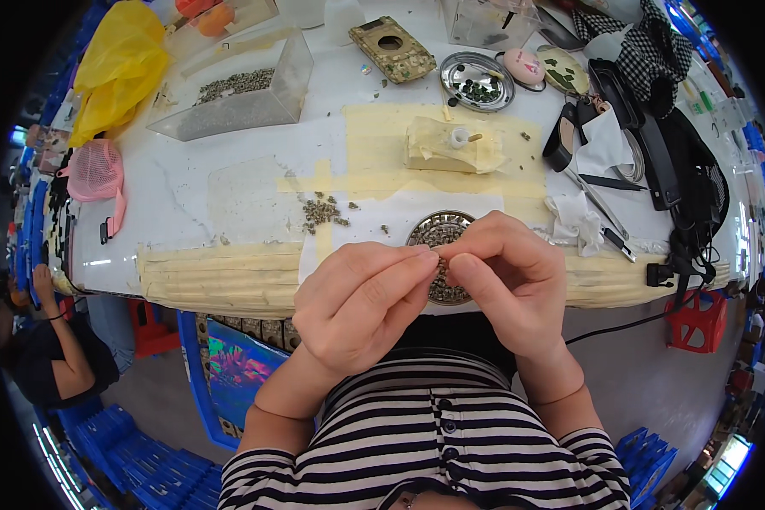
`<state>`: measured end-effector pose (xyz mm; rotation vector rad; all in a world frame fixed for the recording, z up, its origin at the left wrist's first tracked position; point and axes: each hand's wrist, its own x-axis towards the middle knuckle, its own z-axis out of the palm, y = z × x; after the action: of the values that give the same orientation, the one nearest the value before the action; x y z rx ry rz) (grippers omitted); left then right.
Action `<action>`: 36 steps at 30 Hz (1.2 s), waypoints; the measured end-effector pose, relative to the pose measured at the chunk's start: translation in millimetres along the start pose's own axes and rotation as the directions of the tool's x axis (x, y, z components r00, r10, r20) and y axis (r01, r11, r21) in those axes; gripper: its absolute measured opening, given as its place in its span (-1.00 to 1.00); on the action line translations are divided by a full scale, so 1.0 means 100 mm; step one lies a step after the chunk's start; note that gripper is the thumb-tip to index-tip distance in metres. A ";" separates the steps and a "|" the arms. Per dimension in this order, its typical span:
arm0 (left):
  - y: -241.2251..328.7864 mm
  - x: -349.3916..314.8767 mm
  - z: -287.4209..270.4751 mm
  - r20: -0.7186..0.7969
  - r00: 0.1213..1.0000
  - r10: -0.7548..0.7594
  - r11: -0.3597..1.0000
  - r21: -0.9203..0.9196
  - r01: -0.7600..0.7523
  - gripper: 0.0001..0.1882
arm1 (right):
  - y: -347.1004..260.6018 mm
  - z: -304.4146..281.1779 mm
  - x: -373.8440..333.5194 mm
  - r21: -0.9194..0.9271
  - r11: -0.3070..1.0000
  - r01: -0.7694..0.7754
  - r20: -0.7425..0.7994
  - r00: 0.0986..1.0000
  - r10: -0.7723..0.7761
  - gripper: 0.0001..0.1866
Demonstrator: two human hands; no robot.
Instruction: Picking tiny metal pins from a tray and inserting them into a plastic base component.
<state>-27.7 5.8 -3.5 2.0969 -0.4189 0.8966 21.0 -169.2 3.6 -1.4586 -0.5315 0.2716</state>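
Note:
My left hand (pixel 367 299) and my right hand (pixel 512 276) meet at the fingertips, both pinched closed. Whatever lies between them is too small to make out. Just beneath the fingers stands a round metal dish (pixel 416 234) full of small grey-brown parts, partly covered by my hands. To its left, a loose pile of similar small parts (pixel 321 212) lies on a white sheet. Beyond the dish, a tape-wrapped block (pixel 425 153) carries a white round piece and a short stick.
A clear bin (pixel 289 89) of small parts stands back left, near a yellow bag (pixel 123 64) and a pink mesh pouch (pixel 95 174). At the back are a camouflage case (pixel 393 49) and a metal plate (pixel 500 92). Tweezers (pixel 602 204) lie right. Another person sits far left.

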 end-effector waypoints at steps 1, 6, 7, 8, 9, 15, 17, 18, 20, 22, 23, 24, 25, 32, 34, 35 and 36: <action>0.00 0.00 0.00 0.000 1.000 -0.009 1.000 -0.021 0.009 -0.71 | 0.00 0.00 0.00 0.030 0.999 -0.011 -0.003 1.000 0.011 -0.90; -0.02 -0.02 0.02 -0.016 0.994 -0.108 0.981 -0.167 0.104 -0.73 | -0.01 0.04 0.00 0.139 0.988 -0.072 0.000 0.997 0.073 -0.94; -0.01 -0.01 0.02 -0.009 0.992 -0.123 0.977 -0.179 0.119 -0.73 | -0.01 0.04 0.00 0.147 0.987 -0.068 0.010 0.998 0.067 -0.94; -0.01 -0.01 0.01 -0.003 0.990 -0.138 0.972 -0.191 0.135 -0.73 | -0.01 0.03 0.01 0.154 0.986 -0.064 0.021 0.998 0.061 -0.94; -0.01 -0.01 0.02 -0.004 0.991 -0.137 0.973 -0.190 0.133 -0.73 | -0.01 0.03 0.01 0.161 0.985 -0.059 0.032 0.998 0.055 -0.94; 0.00 -0.02 0.02 0.004 0.989 -0.149 0.965 -0.219 0.146 -0.72 | -0.04 0.03 0.01 0.189 0.976 -0.109 0.034 0.994 0.105 -0.94; 0.00 -0.03 0.03 0.000 0.989 -0.148 0.961 -0.235 0.144 -0.71 | -0.05 0.03 0.01 0.200 0.972 -0.121 0.048 0.992 0.114 -0.94; -0.01 -0.04 0.03 0.001 0.989 -0.145 0.958 -0.250 0.141 -0.71 | -0.06 0.03 0.01 0.205 0.970 -0.127 0.054 0.992 0.118 -0.94; -0.03 -0.04 0.02 0.002 0.990 -0.140 0.950 -0.282 0.135 -0.72 | -0.06 0.04 0.01 0.255 0.954 -0.160 0.074 0.986 0.146 -0.94; -0.04 -0.05 0.03 0.010 0.988 -0.155 0.932 -0.329 0.149 -0.72 | -0.08 0.04 0.01 0.285 0.940 -0.188 0.090 0.982 0.169 -0.94; -0.04 -0.05 0.03 0.014 0.987 -0.163 0.923 -0.350 0.157 -0.73 | -0.08 0.04 0.01 0.293 0.935 -0.198 0.100 0.979 0.176 -0.94; -0.05 -0.06 0.03 0.014 0.986 -0.168 0.916 -0.367 0.162 -0.73 | -0.08 0.04 0.01 0.301 0.931 -0.209 0.109 0.977 0.184 -0.94; -0.06 -0.07 0.03 0.015 0.985 -0.174 0.908 -0.385 0.166 -0.73 | -0.08 0.04 0.01 0.307 0.927 -0.216 0.111 0.975 0.191 -0.94; -0.05 -0.03 0.04 0.019 0.986 -0.167 0.935 -0.315 0.164 -0.74 | -0.06 0.06 0.02 0.175 0.978 -0.111 0.039 0.994 0.106 -0.96; -0.04 -0.02 0.02 0.011 0.989 -0.149 0.952 -0.269 0.146 -0.74 | -0.04 0.04 0.03 0.091 0.994 -0.058 0.029 0.998 0.056 -0.96; -0.04 -0.02 0.02 0.008 0.990 -0.138 0.960 -0.247 0.136 -0.74 | -0.04 0.03 0.03 0.063 0.997 -0.043 0.030 0.999 0.041 -0.96; -0.03 -0.02 0.02 0.006 0.992 -0.129 0.963 -0.239 0.127 -0.74 | -0.04 0.02 0.02 0.034 0.999 -0.028 0.032 0.999 0.027 -0.96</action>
<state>-26.5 6.5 -7.6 1.8749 -0.3631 0.7416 21.3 -166.4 7.7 -1.4308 -0.5302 0.3247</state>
